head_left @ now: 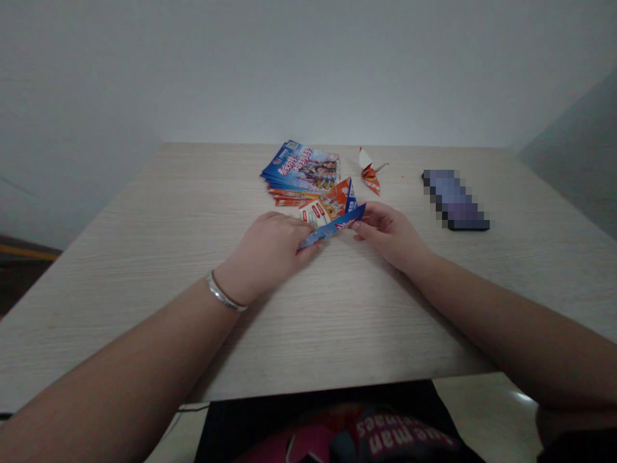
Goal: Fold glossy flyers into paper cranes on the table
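Observation:
A colourful printed paper sheet (332, 209), partly folded, is held just above the pale wooden table (168, 218) at its middle. My left hand (267, 247) pinches the sheet's lower left end, fingers curled over it; a silver bracelet (224, 296) circles that wrist. My right hand (390, 235) grips the sheet's right end between thumb and fingers. Both hands are closed on the same sheet.
A fanned stack of similar printed sheets (301, 170) lies just beyond the hands. A folded paper crane (370, 170) stands to its right. A dark phone (456, 199), pixelated, lies at the right. A grey wall rises behind the table; the near edge is at my lap.

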A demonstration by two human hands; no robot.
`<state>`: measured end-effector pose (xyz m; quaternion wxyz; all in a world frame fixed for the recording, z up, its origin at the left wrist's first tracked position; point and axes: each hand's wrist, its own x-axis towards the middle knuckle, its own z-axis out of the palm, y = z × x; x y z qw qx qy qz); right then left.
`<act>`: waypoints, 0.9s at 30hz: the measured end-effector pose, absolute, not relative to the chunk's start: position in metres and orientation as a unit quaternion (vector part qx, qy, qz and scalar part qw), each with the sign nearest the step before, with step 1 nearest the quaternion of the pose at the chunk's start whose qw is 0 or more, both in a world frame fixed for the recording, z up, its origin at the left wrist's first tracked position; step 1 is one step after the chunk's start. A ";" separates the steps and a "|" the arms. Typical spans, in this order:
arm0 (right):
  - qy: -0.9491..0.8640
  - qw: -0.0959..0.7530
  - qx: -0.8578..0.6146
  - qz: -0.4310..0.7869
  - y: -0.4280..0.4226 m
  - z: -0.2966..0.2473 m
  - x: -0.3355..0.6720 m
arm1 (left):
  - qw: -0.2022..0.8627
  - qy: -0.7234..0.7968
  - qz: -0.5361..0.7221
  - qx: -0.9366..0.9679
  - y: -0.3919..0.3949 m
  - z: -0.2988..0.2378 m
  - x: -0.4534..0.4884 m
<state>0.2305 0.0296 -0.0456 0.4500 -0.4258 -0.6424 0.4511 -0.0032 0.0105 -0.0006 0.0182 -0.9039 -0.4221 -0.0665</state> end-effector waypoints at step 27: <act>-0.790 0.376 -0.382 0.298 0.029 -0.029 0.253 | -0.054 -0.278 -0.073 -0.956 0.018 0.003 -0.012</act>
